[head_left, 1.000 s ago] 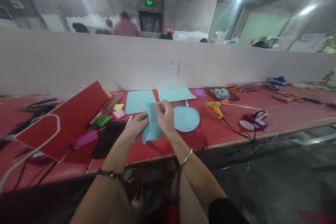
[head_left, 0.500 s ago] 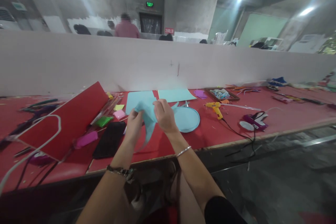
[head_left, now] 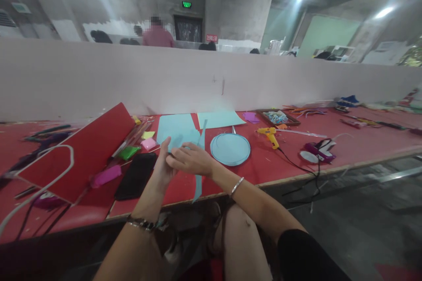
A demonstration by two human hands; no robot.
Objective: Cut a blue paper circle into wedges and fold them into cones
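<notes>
Both my hands meet over the red table, holding a light blue paper piece whose thin strip hangs down past the table's front edge. My left hand stands upright behind the paper with its fingers pressed on it. My right hand lies across in front, fingers closed on the same paper. A light blue round disc lies just right of my hands. Two light blue sheets lie flat behind them.
A red paper bag with a white cord handle lies at left, beside a black phone and small coloured paper scraps. A yellow glue gun, its black cable, a tape roll and a tray of bits lie at right. A pale partition wall backs the table.
My hands turned the blue paper: it was bunched upright between them, now my right hand lies across it, the hands sit lower, and a long strip hangs down.
</notes>
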